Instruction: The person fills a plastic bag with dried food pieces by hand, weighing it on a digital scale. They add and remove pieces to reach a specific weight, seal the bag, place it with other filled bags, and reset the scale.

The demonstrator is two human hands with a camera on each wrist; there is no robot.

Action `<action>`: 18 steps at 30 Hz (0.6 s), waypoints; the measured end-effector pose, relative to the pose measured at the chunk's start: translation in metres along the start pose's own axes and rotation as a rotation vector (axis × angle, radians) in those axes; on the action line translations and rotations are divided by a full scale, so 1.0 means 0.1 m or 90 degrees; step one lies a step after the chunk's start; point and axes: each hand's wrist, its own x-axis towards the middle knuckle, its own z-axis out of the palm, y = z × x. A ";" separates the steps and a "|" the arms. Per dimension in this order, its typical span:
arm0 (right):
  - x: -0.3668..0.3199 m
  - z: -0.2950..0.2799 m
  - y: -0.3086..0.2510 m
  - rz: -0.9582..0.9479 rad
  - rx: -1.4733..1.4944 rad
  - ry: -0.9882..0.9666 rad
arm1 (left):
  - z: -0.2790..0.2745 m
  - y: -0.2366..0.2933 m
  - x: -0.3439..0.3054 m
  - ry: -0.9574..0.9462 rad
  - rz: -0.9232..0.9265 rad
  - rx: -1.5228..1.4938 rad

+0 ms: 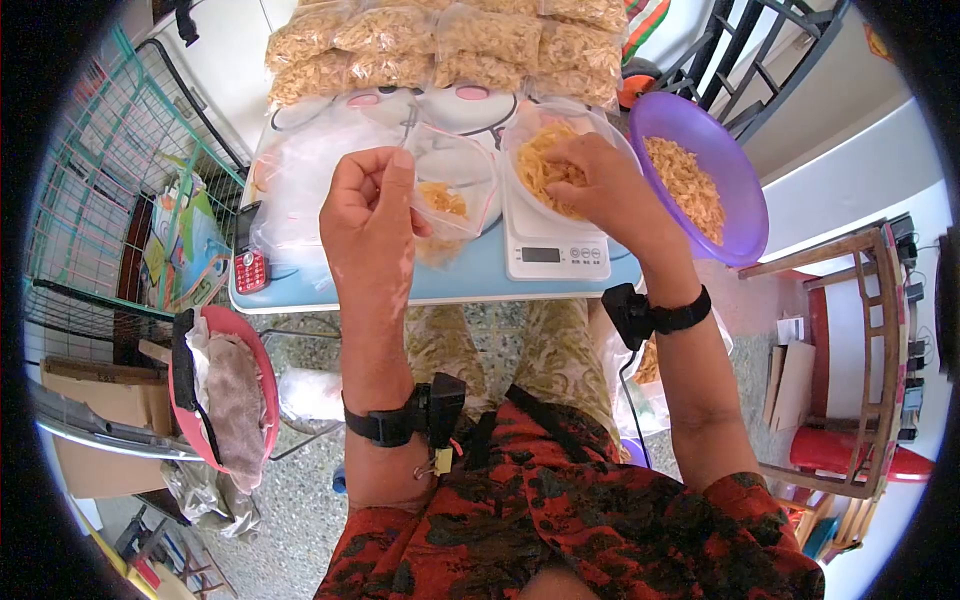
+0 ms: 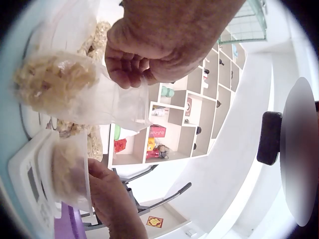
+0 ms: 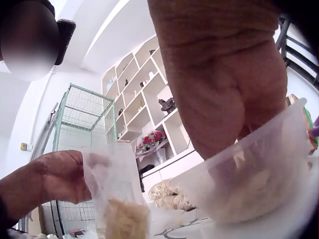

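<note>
My left hand (image 1: 372, 215) pinches the rim of a clear plastic bag (image 1: 462, 175) and holds it upright; pale yellow dried pieces (image 2: 55, 82) fill its lower part. To the right, a translucent bowl (image 1: 512, 160) sits on a white scale (image 1: 556, 258). My right hand (image 1: 610, 190) reaches into this bowl, its fingers curled down among the yellow strips (image 1: 540, 155). In the right wrist view the bowl's wall (image 3: 199, 184) partly covers those fingertips, so their hold on the pieces is not clear there.
Empty clear bags (image 1: 315, 190) lie left of my left hand, near a red calculator-like device (image 1: 251, 270). Filled bags (image 1: 480, 40) are stacked at the table's back. A purple basin (image 1: 745, 215) of dried pieces stands right of the scale.
</note>
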 end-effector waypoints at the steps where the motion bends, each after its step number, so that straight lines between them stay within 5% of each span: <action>1: 0.02 0.04 0.04 -0.008 0.002 0.001 | 0.00 0.00 0.00 -0.001 0.001 0.002; 4: 0.10 0.09 0.12 0.025 -0.070 0.005 | -0.02 0.02 0.00 0.002 0.004 0.019; 7: 0.06 0.02 0.15 -0.003 0.041 0.094 | -0.05 0.01 0.01 0.007 0.006 0.041; 10: 0.10 -0.08 0.15 0.102 0.169 0.122 | -0.04 0.00 0.02 0.006 0.002 0.024; 18: 0.11 -0.19 0.09 0.260 0.761 0.165 | 0.04 0.00 0.01 -0.001 -0.017 -0.028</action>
